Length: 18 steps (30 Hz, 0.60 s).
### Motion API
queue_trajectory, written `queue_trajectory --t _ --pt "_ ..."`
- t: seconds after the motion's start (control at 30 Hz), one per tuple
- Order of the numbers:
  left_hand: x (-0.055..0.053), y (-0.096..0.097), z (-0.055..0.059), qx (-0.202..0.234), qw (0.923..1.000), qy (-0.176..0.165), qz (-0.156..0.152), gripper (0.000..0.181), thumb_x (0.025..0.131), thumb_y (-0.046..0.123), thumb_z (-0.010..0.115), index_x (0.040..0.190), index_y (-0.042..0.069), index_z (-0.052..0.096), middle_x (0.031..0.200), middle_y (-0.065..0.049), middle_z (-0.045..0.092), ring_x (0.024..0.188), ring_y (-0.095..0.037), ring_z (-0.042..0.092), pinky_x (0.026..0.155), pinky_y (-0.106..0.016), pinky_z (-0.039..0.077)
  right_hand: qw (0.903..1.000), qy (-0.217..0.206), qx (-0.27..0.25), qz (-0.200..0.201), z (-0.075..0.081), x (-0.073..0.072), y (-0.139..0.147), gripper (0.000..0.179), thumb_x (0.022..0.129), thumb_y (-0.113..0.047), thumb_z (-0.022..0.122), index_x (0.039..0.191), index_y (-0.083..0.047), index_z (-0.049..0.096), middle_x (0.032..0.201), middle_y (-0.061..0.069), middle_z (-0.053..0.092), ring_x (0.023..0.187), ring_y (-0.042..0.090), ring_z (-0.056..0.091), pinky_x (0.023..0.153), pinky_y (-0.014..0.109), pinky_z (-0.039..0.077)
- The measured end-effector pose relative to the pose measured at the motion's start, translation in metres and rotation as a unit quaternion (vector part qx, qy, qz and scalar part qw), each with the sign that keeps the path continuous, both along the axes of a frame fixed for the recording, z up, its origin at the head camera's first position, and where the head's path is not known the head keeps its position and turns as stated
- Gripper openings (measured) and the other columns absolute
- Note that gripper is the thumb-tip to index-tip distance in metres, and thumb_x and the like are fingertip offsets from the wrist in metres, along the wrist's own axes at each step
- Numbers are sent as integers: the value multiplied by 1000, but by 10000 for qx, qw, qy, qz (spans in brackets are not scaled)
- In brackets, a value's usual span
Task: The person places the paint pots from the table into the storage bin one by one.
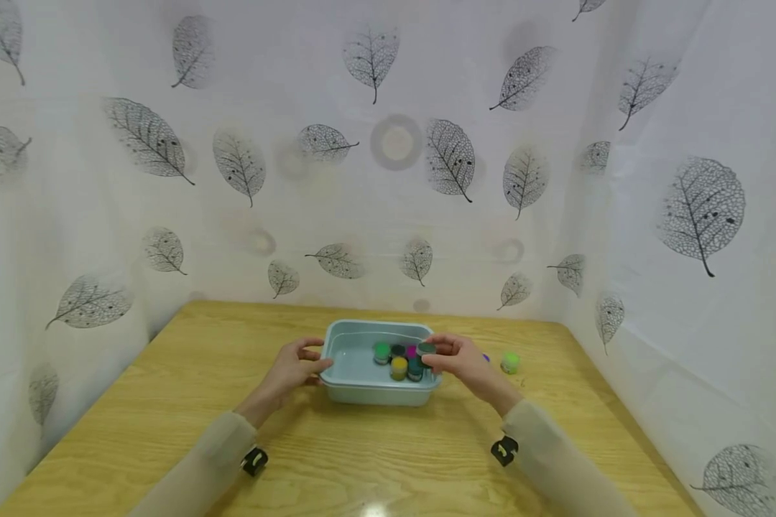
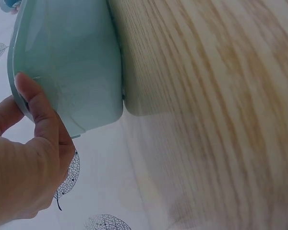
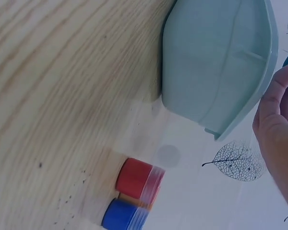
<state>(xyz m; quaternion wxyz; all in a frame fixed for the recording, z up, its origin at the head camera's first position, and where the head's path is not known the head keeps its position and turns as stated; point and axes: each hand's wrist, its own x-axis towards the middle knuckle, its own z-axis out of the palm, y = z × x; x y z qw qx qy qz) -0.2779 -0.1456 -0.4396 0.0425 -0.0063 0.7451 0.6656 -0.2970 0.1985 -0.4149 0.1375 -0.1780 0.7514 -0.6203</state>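
A pale blue-green plastic tub [image 1: 378,396] stands on the table with several small paint jars inside, among them a green-lidded jar [image 1: 381,352] and a yellow-lidded jar [image 1: 398,368]. My left hand [image 1: 297,365] grips the tub's left rim, fingertips against the wall in the left wrist view. At the opposite end, my right hand [image 1: 463,361] pinches a dark green-lidded jar [image 1: 426,350] above the right side of the tub. Only part of that jar shows at the right wrist view's edge, beyond the rim.
Right of the tub, a light green jar [image 1: 510,361] is on the table. The right wrist view shows a red-lidded jar [image 3: 139,178] beside a blue-lidded jar [image 3: 121,214], with something orange partly hidden behind them. A leaf-patterned curtain [image 1: 394,215] surrounds the wooden table [image 1: 233,345].
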Motion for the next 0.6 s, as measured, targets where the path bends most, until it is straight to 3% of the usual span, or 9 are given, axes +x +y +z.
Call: queue_trajectory --t 0.17,0.33,0.5,0.6 --pt "-2 0 -2 55 10000 -2 -6 53 88 3 71 136 -3 48 107 -18 55 71 -18 62 64 -36 61 9995 187 225 -71 -1 -5 -9 43 86 -22 76 123 -5 61 107 -1 67 98 14 62 90 36 54" --pt "-1 0 -3 41 10000 2 -32 53 89 3 71 136 -3 48 105 -17 56 71 -18 63 65 -38 61 9986 318 396 -133 -4 -12 -15 42 85 -21 78 122 -7 62 113 1 65 104 15 61 90 32 54" --pt "-1 1 -1 42 10000 23 -64 53 88 3 71 136 -4 48 105 -18 56 71 -18 63 65 -38 61 9985 344 425 -1 -3 -16 -22 42 86 -19 77 123 -6 62 115 5 64 104 16 61 95 45 54" --pt "-1 1 -1 50 10000 27 -81 54 89 3 71 136 -3 47 106 -18 56 71 -18 62 65 -37 61 9982 340 474 109 -1 -19 -28 42 86 -18 77 123 -6 62 115 6 65 102 16 62 93 42 55"
